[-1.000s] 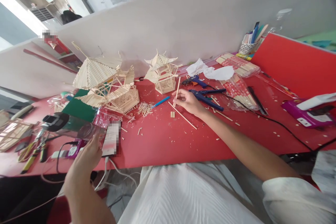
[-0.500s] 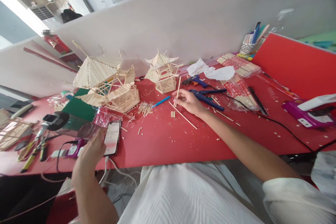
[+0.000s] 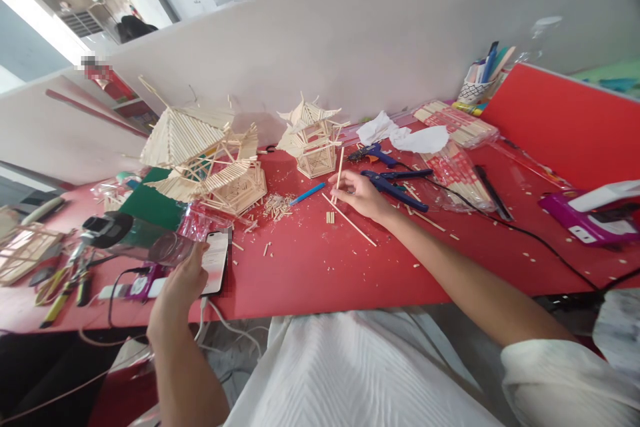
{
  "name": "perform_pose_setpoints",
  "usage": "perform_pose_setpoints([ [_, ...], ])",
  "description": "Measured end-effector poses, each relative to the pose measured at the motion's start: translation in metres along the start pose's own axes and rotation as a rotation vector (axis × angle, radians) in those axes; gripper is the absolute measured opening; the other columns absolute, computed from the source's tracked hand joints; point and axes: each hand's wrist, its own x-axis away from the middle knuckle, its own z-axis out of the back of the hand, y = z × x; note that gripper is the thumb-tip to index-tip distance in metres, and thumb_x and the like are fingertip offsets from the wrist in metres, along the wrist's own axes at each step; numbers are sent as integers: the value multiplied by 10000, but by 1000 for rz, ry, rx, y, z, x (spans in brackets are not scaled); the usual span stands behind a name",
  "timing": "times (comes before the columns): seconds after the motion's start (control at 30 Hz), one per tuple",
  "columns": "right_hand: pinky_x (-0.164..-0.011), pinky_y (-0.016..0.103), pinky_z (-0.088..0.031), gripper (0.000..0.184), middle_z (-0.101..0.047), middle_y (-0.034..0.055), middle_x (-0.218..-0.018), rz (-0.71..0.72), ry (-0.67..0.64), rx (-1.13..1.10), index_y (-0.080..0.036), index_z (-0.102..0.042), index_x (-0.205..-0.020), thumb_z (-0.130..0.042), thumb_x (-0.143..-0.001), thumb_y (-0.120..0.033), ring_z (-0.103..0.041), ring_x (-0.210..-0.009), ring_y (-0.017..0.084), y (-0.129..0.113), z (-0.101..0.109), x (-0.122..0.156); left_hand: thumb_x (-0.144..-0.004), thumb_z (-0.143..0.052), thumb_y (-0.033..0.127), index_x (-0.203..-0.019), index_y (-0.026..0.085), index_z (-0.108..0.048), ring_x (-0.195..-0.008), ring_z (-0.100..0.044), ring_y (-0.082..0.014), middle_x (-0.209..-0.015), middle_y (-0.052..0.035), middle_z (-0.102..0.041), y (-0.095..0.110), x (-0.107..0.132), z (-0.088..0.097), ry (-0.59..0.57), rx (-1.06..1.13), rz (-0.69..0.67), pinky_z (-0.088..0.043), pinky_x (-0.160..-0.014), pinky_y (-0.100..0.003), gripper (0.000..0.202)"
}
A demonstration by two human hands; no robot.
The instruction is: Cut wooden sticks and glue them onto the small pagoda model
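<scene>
My right hand (image 3: 363, 195) pinches a thin wooden stick (image 3: 341, 167), held nearly upright above the table. Below its fingers lie another long stick (image 3: 356, 223) and a small group of short cut pieces (image 3: 330, 217). At the left, my left hand (image 3: 183, 280) is over a phone (image 3: 217, 261), with a finger stretched toward the screen; whether it touches is unclear. The hand covers part of the phone's left side. A small stick pavilion (image 3: 316, 140) stands behind my right hand. The larger stick pavilion (image 3: 200, 160) is to the left, beyond the phone.
A blue pen (image 3: 307, 193) lies beside wood scraps (image 3: 279, 207). Right of my right hand are blue-handled cutters (image 3: 397, 190), a glue gun (image 3: 375, 155) with a cord, and packs of sticks (image 3: 457, 177). A clear bottle (image 3: 150, 240) lies behind my left hand, near pliers (image 3: 67, 293).
My left hand has shifted slightly right, and its finger now reaches over the phone's screen. My right hand and the stick in it have stayed in place.
</scene>
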Motion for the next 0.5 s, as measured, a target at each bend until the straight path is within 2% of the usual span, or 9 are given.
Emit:
perform_pose_setpoints([
  [0.1, -859, 427, -557, 248, -705, 53, -884, 8, 1, 12, -209, -631, -1026, -708, -836, -350, -697, -854, 234, 1, 0, 0, -805, -373, 53, -1382, 159, -458, -1245, -655, -303, -1360, -170, -655, 2, 3, 5, -16, -16, 64, -517, -1003, -397, 593],
  [0.23, -864, 429, -562, 236, -709, 54, -898, 10, 0, 12, -212, -633, -1018, -708, -839, -345, -700, -861, 234, 1, 0, -1, -815, -343, 29, -1402, 152, -425, -1300, -618, -261, -1429, -167, -606, 8, 3, 7, -13, 52, -92, -483, -1054, -377, 605],
  [0.27, -858, 427, -565, 237, -708, 54, -898, 7, -2, 8, -212, -633, -1020, -708, -839, -344, -700, -862, 233, 1, 0, 0, -818, -343, 28, -1399, 160, -426, -1295, -622, -260, -1438, -165, -600, 10, 4, 8, -21, 50, -92, -485, -1050, -382, 602],
  [0.4, -840, 416, -573, 239, -707, 55, -898, 8, 0, 13, -209, -632, -1028, -706, -841, -337, -699, -860, 231, 2, 1, 0, -861, -354, 89, -1397, 158, -414, -1186, -682, -349, -1355, -214, -648, 14, 11, 17, -100, -80, 156, -524, -941, -469, 543],
  [0.43, -841, 416, -574, 235, -709, 55, -897, 13, 1, 19, -209, -634, -1026, -705, -842, -336, -699, -861, 231, 2, 1, -1, -870, -343, 95, -1395, 154, -409, -1196, -677, -351, -1371, -215, -636, 12, 14, 20, -98, -93, 161, -521, -940, -465, 533],
  [0.5, -841, 417, -574, 231, -712, 53, -894, 19, -1, 22, -212, -636, -1026, -703, -844, -337, -700, -862, 232, 3, 0, -1, -881, -318, 100, -1372, 166, -423, -1247, -652, -311, -1406, -183, -618, 5, 20, 22, -80, -55, 61, -509, -974, -420, 506],
])
